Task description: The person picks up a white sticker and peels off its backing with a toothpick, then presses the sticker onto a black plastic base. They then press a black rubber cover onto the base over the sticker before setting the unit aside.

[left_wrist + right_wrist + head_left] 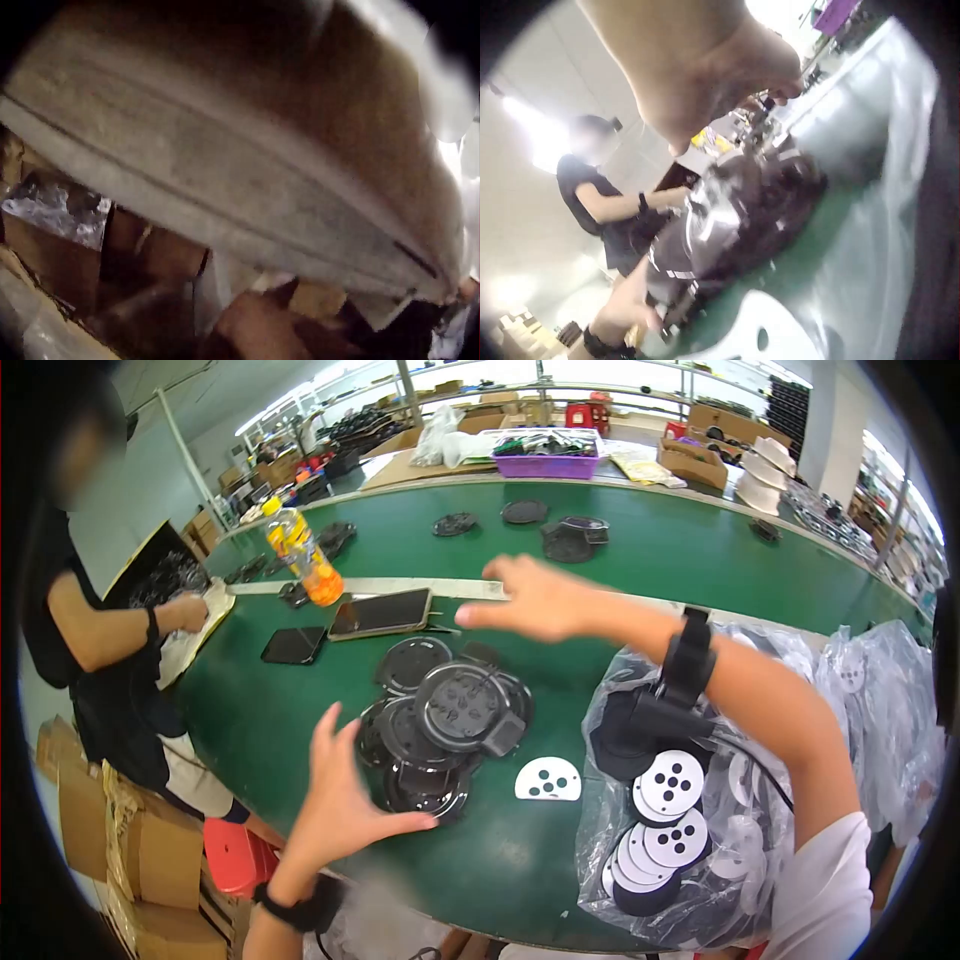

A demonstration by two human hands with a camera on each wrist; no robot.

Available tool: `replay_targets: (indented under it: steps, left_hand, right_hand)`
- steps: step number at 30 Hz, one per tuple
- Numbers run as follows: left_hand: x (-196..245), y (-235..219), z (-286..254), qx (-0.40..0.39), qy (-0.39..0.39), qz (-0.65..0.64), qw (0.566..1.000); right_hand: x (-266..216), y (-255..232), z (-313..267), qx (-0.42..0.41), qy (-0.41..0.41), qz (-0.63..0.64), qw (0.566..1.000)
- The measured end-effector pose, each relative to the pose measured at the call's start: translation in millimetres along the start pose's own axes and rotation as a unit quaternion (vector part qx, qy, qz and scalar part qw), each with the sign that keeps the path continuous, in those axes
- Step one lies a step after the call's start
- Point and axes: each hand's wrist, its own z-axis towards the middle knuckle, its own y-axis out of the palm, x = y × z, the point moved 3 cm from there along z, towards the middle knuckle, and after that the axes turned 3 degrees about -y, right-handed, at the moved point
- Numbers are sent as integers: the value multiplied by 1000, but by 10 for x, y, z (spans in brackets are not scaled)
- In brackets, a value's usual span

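Observation:
A heap of round black plastic parts (462,705) lies on the green table; the right wrist view shows the same dark heap (742,217), blurred. My left hand (345,790) is at the heap's near left side, thumb and fingers spread wide, holding nothing. Above the far side of the heap is my right hand (535,600), its fingers extended and empty; it also shows in the right wrist view (720,82). A white plate with dark holes (548,779) lies right of the heap. The left wrist view is mostly a blurred pale surface (187,157).
Clear plastic bags (600,860) with white and black discs (672,782) lie at the right. Behind the heap are two phones (380,614) and a bottle (303,552). More black parts (570,540) sit farther back. Another person (110,630) stands at the left.

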Motion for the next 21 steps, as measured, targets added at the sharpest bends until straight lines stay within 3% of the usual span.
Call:
replay_targets:
  steps: [1,2,3,4,5,7,9,11,13,15,16,21]
  left_hand:
    - [-23,-147,-59,-5,-4,7,1000]
    - [28,-313,-89,37,25,56,997]
    - [225,-474,-90,67,23,89,994]
    - [433,-571,-78,79,41,83,993]
    - [641,-618,-51,94,58,75,991]
    - [1090,-546,46,36,163,-44,985]
    - [1508,-327,141,-42,221,-151,962]
    - [1639,15,285,-79,282,-268,918]
    - [1644,347,478,-42,358,-346,866]
    - [1557,498,581,-32,369,-288,883]
    - [1503,483,614,-30,364,-287,885]
    - [1328,470,662,-73,298,-319,897]
  right_hand:
    - [162,-239,99,39,-36,37,998]
    - [277,-502,172,118,-42,-20,992]
    - [518,-707,284,90,-23,101,991]
    - [670,-892,304,111,18,127,986]
    - [904,-1003,378,134,4,129,983]
    - [1156,-1049,435,154,71,-2,986]
    - [1370,-842,558,153,128,-211,957]
    - [1505,-585,543,96,210,-243,942]
    - [1668,-421,563,65,231,-301,923]
    - [1874,-347,637,8,275,-293,916]
    - [1900,-348,639,46,260,-330,906]
    - [1895,-343,722,-9,207,-392,896]
